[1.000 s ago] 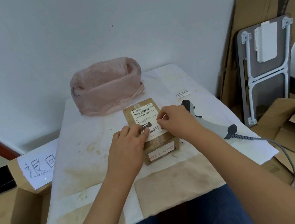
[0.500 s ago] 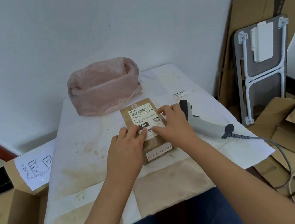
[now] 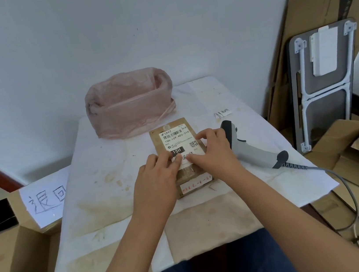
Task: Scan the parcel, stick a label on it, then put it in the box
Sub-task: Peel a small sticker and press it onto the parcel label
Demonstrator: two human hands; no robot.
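A small brown cardboard parcel (image 3: 172, 132) lies flat in the middle of the table (image 3: 103, 192), with a printed shipping label on its top. A white handwritten label (image 3: 187, 157) lies on the parcel just below the black "15H" mark. My left hand (image 3: 155, 180) presses fingertips on the label's left end. My right hand (image 3: 213, 152) presses its right part, fingers spread over the parcel. A grey barcode scanner (image 3: 252, 148) lies on the table right of the parcel. An open cardboard box (image 3: 17, 255) stands on the floor at the left.
A pink plastic bag (image 3: 128, 104) over a container sits at the table's back. Spare small labels (image 3: 222, 113) lie at the back right. A folded table (image 3: 325, 83) and flat cardboard lean on the right wall. The scanner cable (image 3: 342, 184) runs to the floor at right.
Both hands stay on the parcel; the right hand's fingers have slid along the handwritten label, and the left fingertips remain at its left end. The parcel has not moved.
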